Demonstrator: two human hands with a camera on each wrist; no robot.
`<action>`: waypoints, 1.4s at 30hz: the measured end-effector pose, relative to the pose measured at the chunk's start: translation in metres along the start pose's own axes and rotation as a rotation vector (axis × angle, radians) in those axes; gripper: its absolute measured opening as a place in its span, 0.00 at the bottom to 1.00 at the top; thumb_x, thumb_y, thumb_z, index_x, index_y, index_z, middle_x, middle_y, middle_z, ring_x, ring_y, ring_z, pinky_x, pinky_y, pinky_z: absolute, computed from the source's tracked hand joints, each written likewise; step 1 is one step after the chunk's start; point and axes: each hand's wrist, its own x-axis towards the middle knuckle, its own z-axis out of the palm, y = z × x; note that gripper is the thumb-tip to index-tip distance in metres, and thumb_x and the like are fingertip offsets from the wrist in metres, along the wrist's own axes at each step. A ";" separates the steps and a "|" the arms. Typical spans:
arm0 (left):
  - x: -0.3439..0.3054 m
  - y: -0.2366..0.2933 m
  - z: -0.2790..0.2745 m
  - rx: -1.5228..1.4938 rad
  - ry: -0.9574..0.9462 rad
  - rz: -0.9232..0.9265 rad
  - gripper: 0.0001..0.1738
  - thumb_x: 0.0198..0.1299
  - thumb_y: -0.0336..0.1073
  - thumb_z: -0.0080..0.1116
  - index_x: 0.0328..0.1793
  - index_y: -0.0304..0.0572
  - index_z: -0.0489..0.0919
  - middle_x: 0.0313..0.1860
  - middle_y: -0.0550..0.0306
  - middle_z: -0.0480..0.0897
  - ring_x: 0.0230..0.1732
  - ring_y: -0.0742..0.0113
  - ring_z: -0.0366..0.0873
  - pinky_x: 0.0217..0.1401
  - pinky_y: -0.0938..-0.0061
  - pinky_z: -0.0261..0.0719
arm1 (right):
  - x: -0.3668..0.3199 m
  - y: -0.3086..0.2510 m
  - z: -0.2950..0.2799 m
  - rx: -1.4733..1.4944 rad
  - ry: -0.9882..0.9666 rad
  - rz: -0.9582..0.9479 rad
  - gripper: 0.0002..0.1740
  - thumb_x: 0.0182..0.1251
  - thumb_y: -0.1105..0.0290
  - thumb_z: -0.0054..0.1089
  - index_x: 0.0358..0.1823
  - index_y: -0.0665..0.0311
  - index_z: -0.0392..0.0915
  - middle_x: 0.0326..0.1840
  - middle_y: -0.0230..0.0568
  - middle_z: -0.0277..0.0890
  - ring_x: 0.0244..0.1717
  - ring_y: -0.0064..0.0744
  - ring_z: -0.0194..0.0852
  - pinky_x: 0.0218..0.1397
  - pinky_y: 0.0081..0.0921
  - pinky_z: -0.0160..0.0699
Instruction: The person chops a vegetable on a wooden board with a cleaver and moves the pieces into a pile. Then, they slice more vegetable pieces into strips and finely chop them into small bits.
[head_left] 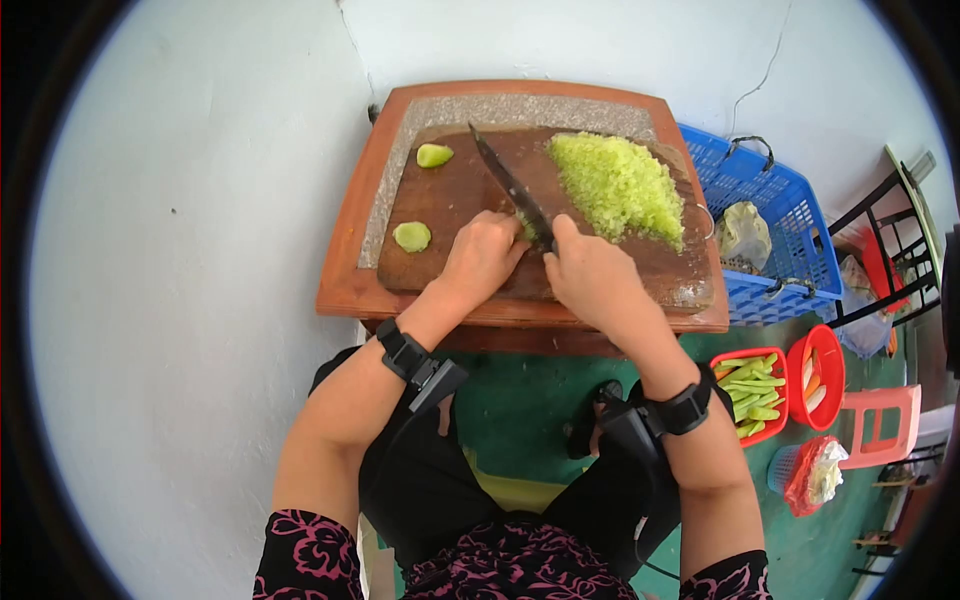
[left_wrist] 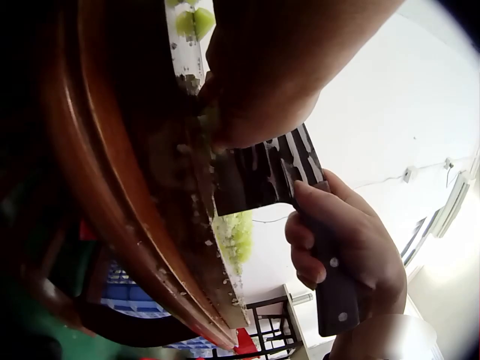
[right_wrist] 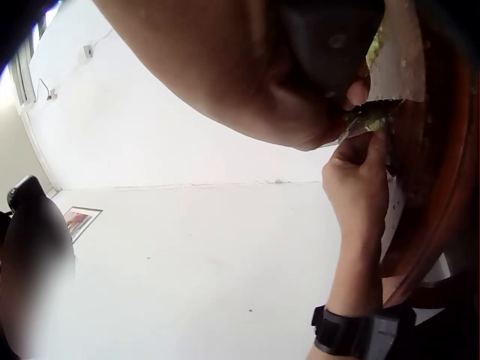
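A wooden table (head_left: 345, 270) with a speckled inset top stands beneath the fingers of a person's left hand (head_left: 483, 252) and right hand (head_left: 597, 272); a blue plastic crate (head_left: 750, 305) sits past the table's side, well to the right of the right fingers; a brown chopping board (head_left: 450, 205) lies on the table, directly under the fingers of both hands; lower down, to the right of the right fingers and nearer the body, a red basket (head_left: 784, 410) holds long pale-green vegetables (head_left: 755, 385), with a round red basin (head_left: 835, 365) just beside it; a heap of finely chopped pale-green vegetable (head_left: 620, 190) covers part of the board, just beyond the right fingers and to their right; a broad-bladed cleaver (head_left: 508, 180) slants from the right fingers away past the left fingertips; the right fingers are wrapped around its black riveted handle (left_wrist: 337, 300); the left fingers are bent, pinching a small green vegetable piece (right_wrist: 375, 124) against the board right beside the blade, their tips partly hidden; two cut pale-green pieces lie on the board, one (head_left: 411, 236) to the left of the left fingers, the other (head_left: 434, 156) farther off, beyond the left fingertips.
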 end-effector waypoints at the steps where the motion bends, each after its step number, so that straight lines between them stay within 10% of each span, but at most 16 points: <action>1: 0.001 0.002 -0.002 0.008 -0.011 0.005 0.09 0.45 0.28 0.65 0.33 0.34 0.78 0.31 0.45 0.79 0.37 0.46 0.76 0.40 0.59 0.76 | 0.002 0.001 0.001 0.003 0.005 0.010 0.13 0.63 0.65 0.50 0.40 0.68 0.65 0.30 0.60 0.77 0.35 0.60 0.78 0.40 0.52 0.75; 6: 0.001 0.003 -0.003 0.059 -0.025 0.050 0.09 0.46 0.26 0.63 0.34 0.33 0.77 0.35 0.45 0.80 0.41 0.46 0.76 0.43 0.60 0.76 | 0.006 0.017 -0.023 0.330 -0.027 0.099 0.12 0.63 0.65 0.51 0.38 0.68 0.66 0.30 0.63 0.76 0.38 0.64 0.74 0.42 0.50 0.72; 9: -0.001 0.002 0.001 0.056 -0.021 0.049 0.08 0.47 0.25 0.62 0.34 0.32 0.77 0.37 0.45 0.80 0.42 0.47 0.76 0.44 0.60 0.76 | 0.002 0.014 -0.034 0.331 0.114 0.067 0.13 0.63 0.65 0.52 0.35 0.69 0.65 0.23 0.57 0.72 0.19 0.51 0.74 0.28 0.41 0.72; 15: 0.000 0.001 0.004 0.068 0.012 0.072 0.07 0.48 0.25 0.61 0.34 0.31 0.77 0.38 0.45 0.80 0.41 0.47 0.76 0.44 0.61 0.77 | 0.002 0.012 -0.019 0.216 0.019 0.068 0.13 0.63 0.65 0.52 0.37 0.68 0.65 0.27 0.62 0.76 0.34 0.64 0.75 0.38 0.52 0.73; 42: -0.010 -0.005 0.001 -0.117 0.130 -0.005 0.14 0.48 0.27 0.64 0.42 0.32 0.78 0.41 0.44 0.81 0.46 0.47 0.77 0.48 0.62 0.76 | -0.002 0.001 -0.031 0.241 0.010 0.113 0.13 0.64 0.64 0.51 0.38 0.68 0.65 0.28 0.62 0.76 0.36 0.65 0.75 0.40 0.52 0.72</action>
